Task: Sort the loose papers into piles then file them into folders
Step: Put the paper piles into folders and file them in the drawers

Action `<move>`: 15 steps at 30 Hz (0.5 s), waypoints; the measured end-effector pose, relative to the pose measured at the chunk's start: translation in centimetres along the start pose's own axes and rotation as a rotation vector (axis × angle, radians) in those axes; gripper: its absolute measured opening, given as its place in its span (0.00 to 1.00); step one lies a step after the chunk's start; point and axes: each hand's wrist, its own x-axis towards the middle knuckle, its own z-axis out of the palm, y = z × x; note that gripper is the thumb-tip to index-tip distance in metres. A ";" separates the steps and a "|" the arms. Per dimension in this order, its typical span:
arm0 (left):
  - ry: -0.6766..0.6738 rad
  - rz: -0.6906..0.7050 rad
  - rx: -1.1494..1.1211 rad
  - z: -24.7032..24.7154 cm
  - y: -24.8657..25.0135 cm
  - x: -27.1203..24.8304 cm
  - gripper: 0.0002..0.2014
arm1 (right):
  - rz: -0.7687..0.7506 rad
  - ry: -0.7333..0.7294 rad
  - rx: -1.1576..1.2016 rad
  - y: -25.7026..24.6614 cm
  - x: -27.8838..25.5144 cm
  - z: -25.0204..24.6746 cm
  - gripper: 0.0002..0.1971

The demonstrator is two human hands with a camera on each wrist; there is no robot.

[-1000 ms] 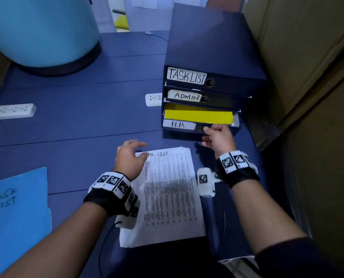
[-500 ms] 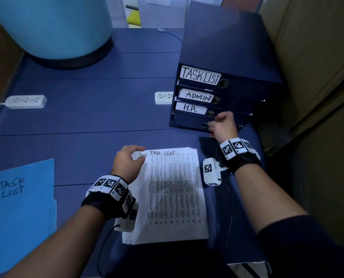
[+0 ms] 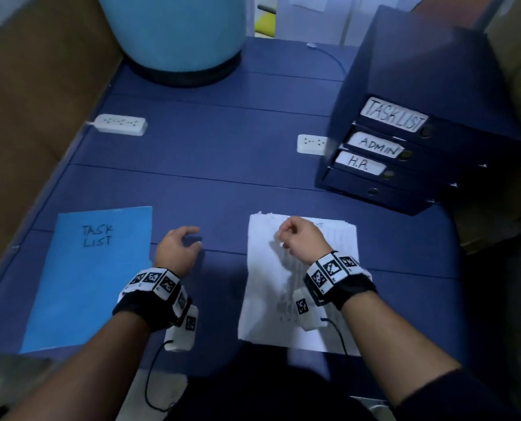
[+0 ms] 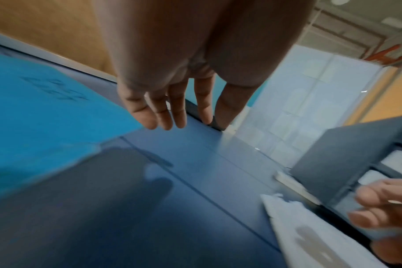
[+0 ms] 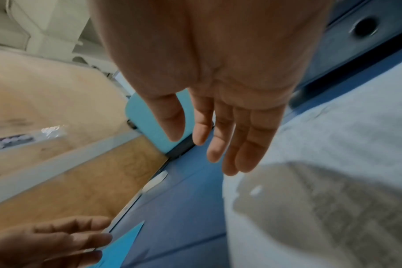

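A stack of printed white papers (image 3: 332, 247) headed "TASK LIST" lies on the blue table in front of me. My right hand (image 3: 298, 238) hovers over its upper part with relaxed fingers (image 5: 227, 145), holding nothing. A light blue folder (image 3: 92, 275) marked "TASK LIST" lies flat to the left. My left hand (image 3: 180, 247) hangs above the bare table between folder and papers, fingers (image 4: 163, 112) loose and empty. At the right stands a dark blue drawer unit (image 3: 429, 95) labelled TASK LIST, ADMIN and H.R., all drawers pushed in.
A large light blue drum (image 3: 177, 31) stands at the back of the table. Two white power strips lie on the table, one (image 3: 121, 124) at the left and one (image 3: 312, 144) beside the drawer unit. Brown walls border both sides.
The H.R. drawer with the yellow folder was pushed in. My right hand left the drawers and came back over the papers. My left hand lifted off the papers and moved left.
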 end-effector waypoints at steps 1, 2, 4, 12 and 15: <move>0.024 -0.047 0.010 -1.3 -1.8 0.2 0.17 | -0.012 -0.033 -0.024 -0.6 -0.1 2.0 0.05; 0.054 -0.095 0.015 -2.6 -3.6 0.3 0.19 | -0.025 -0.070 -0.048 -1.3 -0.2 3.9 0.05; 0.130 -0.207 0.025 -5.5 -7.5 0.3 0.23 | -0.043 -0.156 -0.104 -2.7 -0.5 7.9 0.04; 0.124 -0.636 0.320 -13.4 -19.6 -1.3 0.44 | -0.081 -0.531 -0.445 -7.6 -1.9 21.1 0.22; 0.128 -0.618 0.393 -13.3 -20.3 -1.1 0.48 | -0.058 -0.497 -0.366 -7.9 -2.0 23.3 0.22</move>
